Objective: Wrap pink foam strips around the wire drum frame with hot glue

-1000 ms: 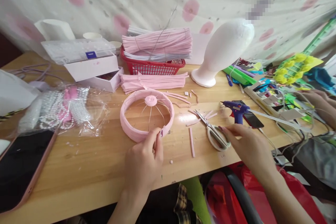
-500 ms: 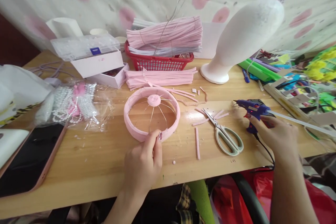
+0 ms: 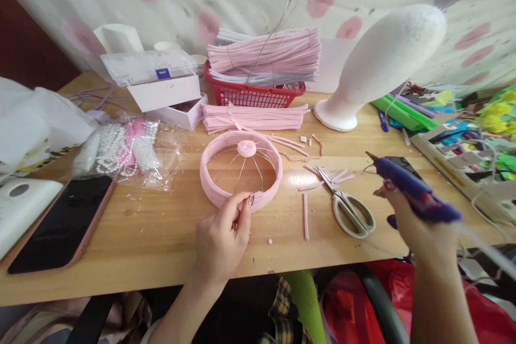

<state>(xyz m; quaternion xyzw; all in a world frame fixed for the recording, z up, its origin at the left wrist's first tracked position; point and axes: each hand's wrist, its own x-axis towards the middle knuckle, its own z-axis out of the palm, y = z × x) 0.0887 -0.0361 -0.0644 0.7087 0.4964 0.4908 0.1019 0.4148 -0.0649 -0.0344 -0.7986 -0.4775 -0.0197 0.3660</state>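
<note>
A pink wrapped ring (image 3: 241, 172) with thin wire spokes and a small pink hub lies on the wooden table (image 3: 153, 236). My left hand (image 3: 222, 236) pinches the ring's near rim, thumb and fingers closed on it. My right hand (image 3: 419, 226) is wrapped round a blue glue gun (image 3: 411, 188), held above the table with its nozzle pointing left toward the ring. Scissors (image 3: 349, 207) with pale green handles lie between ring and glue gun, with short pink strip offcuts around them.
A red basket (image 3: 258, 94) piled with pink strips stands behind the ring. A white foam head form (image 3: 382, 64) is at the back right, white boxes (image 3: 165, 91) and bagged pearls (image 3: 124, 150) at the left, a phone (image 3: 60, 226) near the front left. Colourful clutter fills the right.
My right hand left the scissors, took hold of the glue gun and has lifted it off the table. My left hand stayed on the ring's rim.
</note>
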